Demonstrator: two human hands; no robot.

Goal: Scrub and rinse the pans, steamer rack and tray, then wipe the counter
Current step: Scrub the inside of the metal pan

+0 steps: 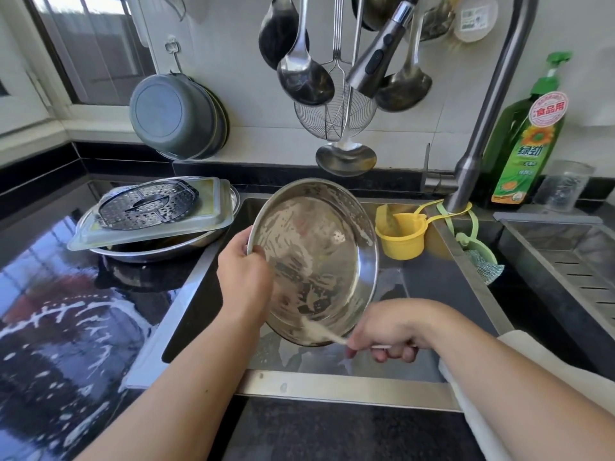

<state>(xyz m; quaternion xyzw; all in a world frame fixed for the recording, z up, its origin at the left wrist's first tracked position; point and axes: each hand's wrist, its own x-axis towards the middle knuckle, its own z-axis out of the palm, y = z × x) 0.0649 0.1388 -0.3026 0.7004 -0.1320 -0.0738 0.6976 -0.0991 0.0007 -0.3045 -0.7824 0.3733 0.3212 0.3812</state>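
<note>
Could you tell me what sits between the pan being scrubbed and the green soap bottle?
In the head view, a yellow cup in the sink's back corner and the faucet's base lie between the pan and the soap bottle.

Bright daylight enters from the window (90, 44) upper left. Strong glare on the wet counter (66, 294). Motion blur on the brush (319, 332). Wide-angle curvature bends the frame edges.

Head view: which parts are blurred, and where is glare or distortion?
In the head view the brush in the right hand is smeared by motion; the round pan held by the left hand stays sharp; window light glares on the wet black counter; the wide lens bends the faucet and edges.
</note>
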